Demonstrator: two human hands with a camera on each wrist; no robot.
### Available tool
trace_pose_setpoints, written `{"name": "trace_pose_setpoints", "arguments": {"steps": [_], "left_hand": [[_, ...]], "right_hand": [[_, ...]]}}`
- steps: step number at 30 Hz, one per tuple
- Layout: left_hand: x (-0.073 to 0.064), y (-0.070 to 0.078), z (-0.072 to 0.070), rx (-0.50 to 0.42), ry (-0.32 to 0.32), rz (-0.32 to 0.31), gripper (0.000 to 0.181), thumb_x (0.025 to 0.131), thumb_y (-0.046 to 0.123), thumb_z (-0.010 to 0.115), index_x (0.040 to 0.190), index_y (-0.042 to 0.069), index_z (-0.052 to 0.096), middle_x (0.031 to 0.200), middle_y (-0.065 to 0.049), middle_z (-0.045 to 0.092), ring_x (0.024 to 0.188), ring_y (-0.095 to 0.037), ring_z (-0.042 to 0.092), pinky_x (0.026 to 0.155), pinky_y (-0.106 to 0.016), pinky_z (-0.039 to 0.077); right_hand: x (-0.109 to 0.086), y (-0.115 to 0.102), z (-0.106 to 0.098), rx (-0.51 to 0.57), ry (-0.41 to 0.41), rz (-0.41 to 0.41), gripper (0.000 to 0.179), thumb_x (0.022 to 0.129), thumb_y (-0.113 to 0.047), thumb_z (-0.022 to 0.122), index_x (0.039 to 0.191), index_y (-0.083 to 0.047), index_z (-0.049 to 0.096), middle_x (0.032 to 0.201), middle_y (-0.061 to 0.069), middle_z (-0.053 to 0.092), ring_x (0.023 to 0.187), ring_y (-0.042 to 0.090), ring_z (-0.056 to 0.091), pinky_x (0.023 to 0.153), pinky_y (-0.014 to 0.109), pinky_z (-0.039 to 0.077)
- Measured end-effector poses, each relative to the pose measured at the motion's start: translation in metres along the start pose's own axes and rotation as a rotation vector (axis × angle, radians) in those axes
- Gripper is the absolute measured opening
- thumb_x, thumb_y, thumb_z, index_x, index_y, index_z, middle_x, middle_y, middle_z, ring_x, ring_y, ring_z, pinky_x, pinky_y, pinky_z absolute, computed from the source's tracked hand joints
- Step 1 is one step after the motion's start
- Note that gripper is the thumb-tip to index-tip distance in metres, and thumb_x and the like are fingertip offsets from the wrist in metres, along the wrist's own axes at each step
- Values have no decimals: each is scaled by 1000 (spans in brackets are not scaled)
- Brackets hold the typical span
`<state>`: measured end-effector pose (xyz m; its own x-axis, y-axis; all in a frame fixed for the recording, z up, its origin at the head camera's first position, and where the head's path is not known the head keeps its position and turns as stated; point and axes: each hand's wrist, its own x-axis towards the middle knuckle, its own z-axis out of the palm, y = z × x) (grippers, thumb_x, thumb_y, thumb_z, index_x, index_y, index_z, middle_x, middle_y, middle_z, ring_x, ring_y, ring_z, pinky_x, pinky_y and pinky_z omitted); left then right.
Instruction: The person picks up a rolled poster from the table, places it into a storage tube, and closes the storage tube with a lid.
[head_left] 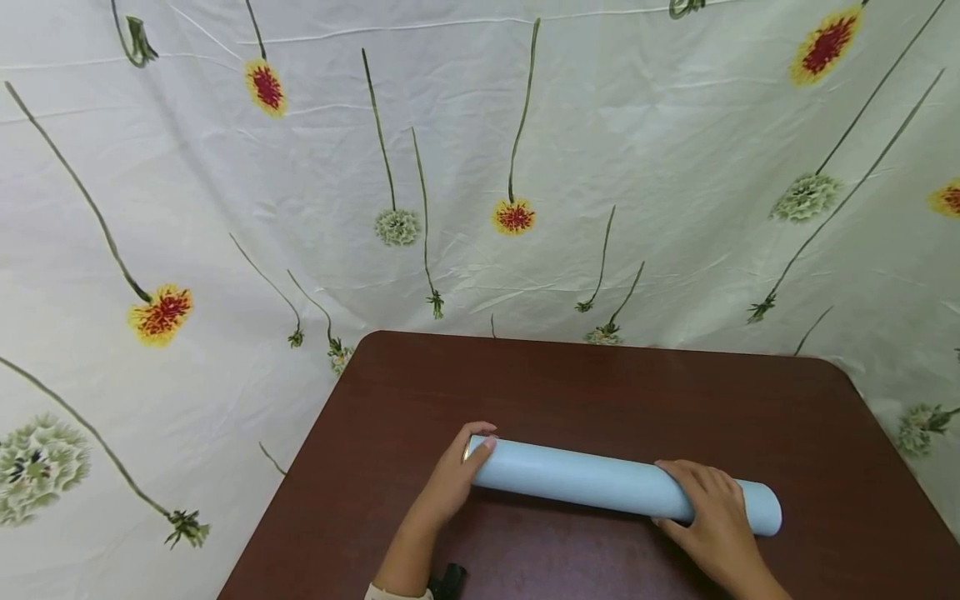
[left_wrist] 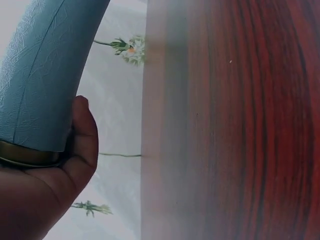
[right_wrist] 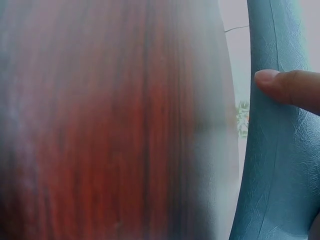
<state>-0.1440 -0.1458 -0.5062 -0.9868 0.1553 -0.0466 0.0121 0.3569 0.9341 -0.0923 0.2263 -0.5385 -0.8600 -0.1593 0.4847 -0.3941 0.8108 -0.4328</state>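
A long light-blue tube (head_left: 577, 477) with a leather-like textured surface lies crosswise between both hands, over the dark table. At its left end, my left hand (head_left: 450, 479) grips it, thumb on the near side and fingers round the end. The left wrist view shows a gold-coloured rim (left_wrist: 30, 154) at that end, against the palm. My right hand (head_left: 708, 517) holds the tube near its right end, fingers over the top and thumb on the near side. In the right wrist view a thumb (right_wrist: 287, 87) presses on the blue surface, and a thin seam runs lengthwise.
The reddish-brown wood-grain table (head_left: 420, 383) has rounded far corners. Behind it hangs a white cloth (head_left: 315, 167) printed with flowers. A small black object (head_left: 450, 582) shows beside the left wrist at the bottom edge.
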Motion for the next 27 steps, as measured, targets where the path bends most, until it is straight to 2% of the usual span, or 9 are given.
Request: {"name": "trace_pose_setpoints", "arguments": {"steps": [3,6,11,17,27], "left_hand": [[-1,-1,2,3,4,1,40,99,45,62,131,23,54,134,-9,59,109,-22,57,85,-35,46],[-1,-2,4,-20,-1,-12,44,97,43,66,131,18,53,127,-13,60,99,-22,59,77,-36,50],[-2,-1,5,-49,14,-50,41,96,42,66,127,18,54,114,-16,61,82,-22,58,62,-38,52],[-4,-1,6,-65,26,-68,35,98,42,63,125,21,54,117,-15,60,84,-23,57,61,-38,50],[-7,1,9,-116,57,-101,35,98,42,63,124,20,55,108,-14,60,79,-21,56,60,-33,45]], "right_hand": [[-1,-2,0,-4,-7,7,86,51,-12,99,130,-17,64,120,7,65,110,33,56,96,55,30],[-1,-3,-1,-8,-12,21,87,51,-11,99,130,-18,64,120,7,65,110,34,56,96,56,30],[0,-4,-1,-15,-17,30,87,50,-11,99,129,-17,65,119,8,65,111,35,56,96,58,30],[-1,-5,0,-28,-22,24,88,50,-12,99,131,-18,64,119,8,64,111,35,56,96,59,31],[-2,-5,2,-29,-15,3,89,51,-12,98,133,-19,64,119,7,63,109,33,55,95,58,30]]}}
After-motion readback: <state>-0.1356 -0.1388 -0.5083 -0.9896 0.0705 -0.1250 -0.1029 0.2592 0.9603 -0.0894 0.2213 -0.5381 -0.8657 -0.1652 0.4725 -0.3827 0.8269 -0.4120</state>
